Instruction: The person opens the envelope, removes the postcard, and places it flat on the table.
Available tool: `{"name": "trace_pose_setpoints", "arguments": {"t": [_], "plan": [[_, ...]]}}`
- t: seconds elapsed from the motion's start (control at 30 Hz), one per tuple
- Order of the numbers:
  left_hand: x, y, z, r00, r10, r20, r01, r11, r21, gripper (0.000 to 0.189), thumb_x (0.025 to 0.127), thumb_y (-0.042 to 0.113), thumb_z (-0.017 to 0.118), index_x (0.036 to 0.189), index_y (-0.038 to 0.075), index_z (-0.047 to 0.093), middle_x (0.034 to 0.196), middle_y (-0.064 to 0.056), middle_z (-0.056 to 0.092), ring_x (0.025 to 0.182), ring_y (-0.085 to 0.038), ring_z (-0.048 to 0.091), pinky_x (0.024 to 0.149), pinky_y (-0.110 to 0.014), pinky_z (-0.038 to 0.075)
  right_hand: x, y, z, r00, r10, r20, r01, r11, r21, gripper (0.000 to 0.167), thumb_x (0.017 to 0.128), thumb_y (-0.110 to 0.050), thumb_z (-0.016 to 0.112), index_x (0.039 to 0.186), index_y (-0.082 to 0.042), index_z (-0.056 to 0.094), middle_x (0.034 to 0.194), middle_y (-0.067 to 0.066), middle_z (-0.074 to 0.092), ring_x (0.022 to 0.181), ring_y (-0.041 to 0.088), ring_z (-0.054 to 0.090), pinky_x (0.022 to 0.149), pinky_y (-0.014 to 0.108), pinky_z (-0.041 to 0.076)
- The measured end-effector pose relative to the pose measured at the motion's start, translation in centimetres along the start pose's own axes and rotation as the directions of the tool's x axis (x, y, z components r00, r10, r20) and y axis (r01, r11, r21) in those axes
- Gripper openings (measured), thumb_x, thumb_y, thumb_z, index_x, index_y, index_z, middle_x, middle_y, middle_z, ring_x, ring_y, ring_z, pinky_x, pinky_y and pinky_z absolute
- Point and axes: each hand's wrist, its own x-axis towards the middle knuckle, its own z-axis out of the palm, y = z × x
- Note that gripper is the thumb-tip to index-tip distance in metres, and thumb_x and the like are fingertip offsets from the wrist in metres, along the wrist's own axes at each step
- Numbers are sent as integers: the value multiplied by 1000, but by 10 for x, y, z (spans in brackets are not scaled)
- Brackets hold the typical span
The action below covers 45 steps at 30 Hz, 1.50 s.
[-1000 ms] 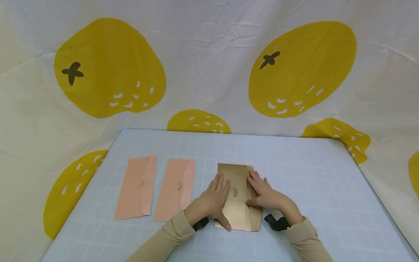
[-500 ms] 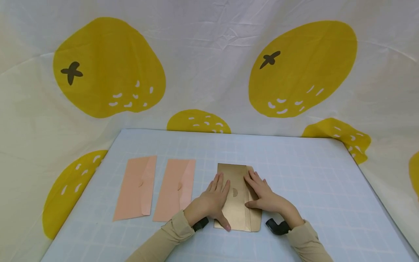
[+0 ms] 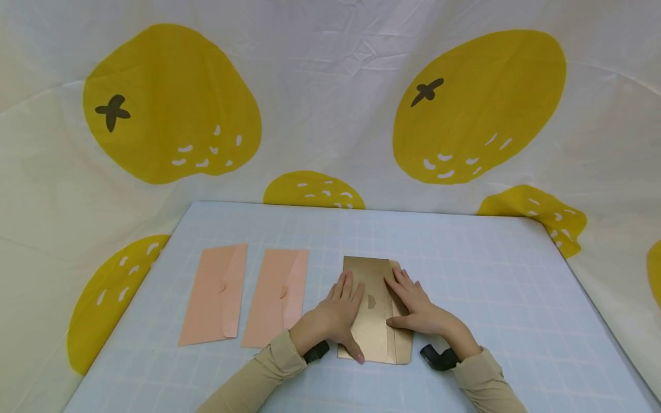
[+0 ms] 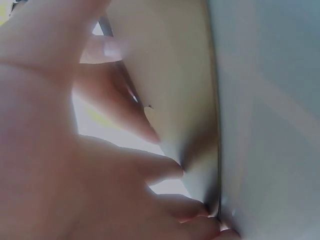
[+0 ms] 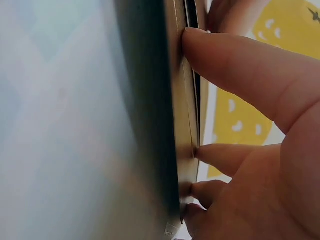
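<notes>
A gold envelope [image 3: 368, 330] lies on the table with its narrow flap folded out to the right. My left hand [image 3: 334, 317] rests on its left part, fingers straight and thumb spread toward the near edge. On the flap side, my right hand [image 3: 420, 310] touches the envelope near the fold line with extended fingertips and thumb. In the right wrist view, the thumb [image 5: 235, 60] and fingertips meet the fold of the gold paper [image 5: 181, 120]. The left wrist view has the fingertips [image 4: 170, 167] against the envelope's surface [image 4: 175, 65].
Two pink envelopes, a far left one [image 3: 209, 298] and a nearer one [image 3: 268, 298], lie to the left with flaps folded over. The pale blue gridded table [image 3: 506, 287] ends at a white curtain [image 3: 330, 103] printed with yellow fruit. Black straps [image 3: 439, 358] sit at my wrists.
My right hand has shifted slightly left, its fingertips and thumb now closer to the fold line. The left hand and the envelopes stay in place.
</notes>
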Motion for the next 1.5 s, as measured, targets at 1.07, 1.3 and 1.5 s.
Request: {"name": "trace_pose_setpoints", "arguments": {"t": [1.07,1.3,1.5], "plan": [[19,34,4,982,-90,-165,97,995,29,110,75,81,61,160,23,21,156,-34,20,137,-63,17,105,-58,38,-1,2,1,1000,-17,21,17,1000,-9,88,90,-28,71,154,7,21,160,32,-2,146,51,-7,109,70,-5],[19,34,8,979,-76,-188,84,996,32,103,76,81,59,159,33,22,156,-33,21,136,-65,17,104,-61,38,0,5,1,999,-33,15,33,999,-18,89,90,-30,71,153,7,22,160,32,0,146,51,-6,108,72,-4],[19,34,8,982,-77,-172,86,995,51,94,78,81,56,157,39,27,157,-32,19,137,-64,15,105,-60,36,0,4,1,999,-44,9,44,999,-26,88,90,-30,71,153,7,22,160,33,1,145,52,-5,108,72,-3]]}}
